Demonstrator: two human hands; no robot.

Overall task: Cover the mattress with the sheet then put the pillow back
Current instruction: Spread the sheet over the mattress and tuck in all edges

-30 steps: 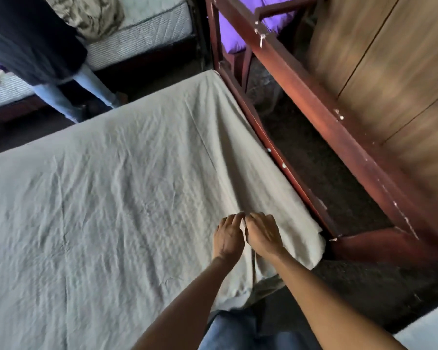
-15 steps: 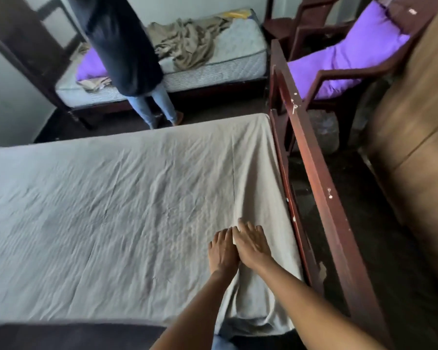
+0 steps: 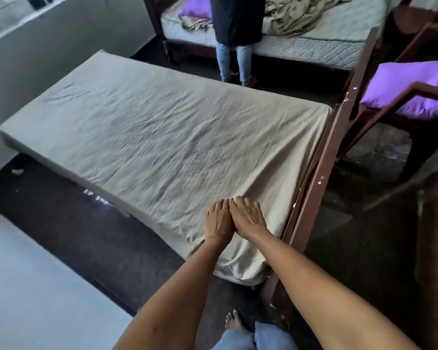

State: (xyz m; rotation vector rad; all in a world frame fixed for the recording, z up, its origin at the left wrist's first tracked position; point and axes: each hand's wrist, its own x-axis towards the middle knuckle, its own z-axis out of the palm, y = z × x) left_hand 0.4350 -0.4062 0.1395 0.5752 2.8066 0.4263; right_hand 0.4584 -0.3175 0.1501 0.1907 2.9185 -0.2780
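A wrinkled beige sheet (image 3: 167, 137) lies spread over the whole mattress (image 3: 8, 141), hanging over its near corner. My left hand (image 3: 218, 222) and my right hand (image 3: 248, 215) rest flat on the sheet side by side near that corner, fingers together and extended, holding nothing. A purple pillow (image 3: 412, 87) lies on a wooden chair at the right, apart from the mattress.
A dark red wooden bed rail (image 3: 321, 173) runs along the mattress's right side. The wooden chair (image 3: 379, 117) stands beyond it. Another person (image 3: 235, 34) stands at a second bed (image 3: 321, 44) with a crumpled sheet and a purple pillow (image 3: 196, 10). My bare foot (image 3: 234, 324) is on dark floor.
The view has swung left and pulled back, showing the whole mattress. My hands stay pressed together on the sheet near the corner, fingers now flatter than a second ago.
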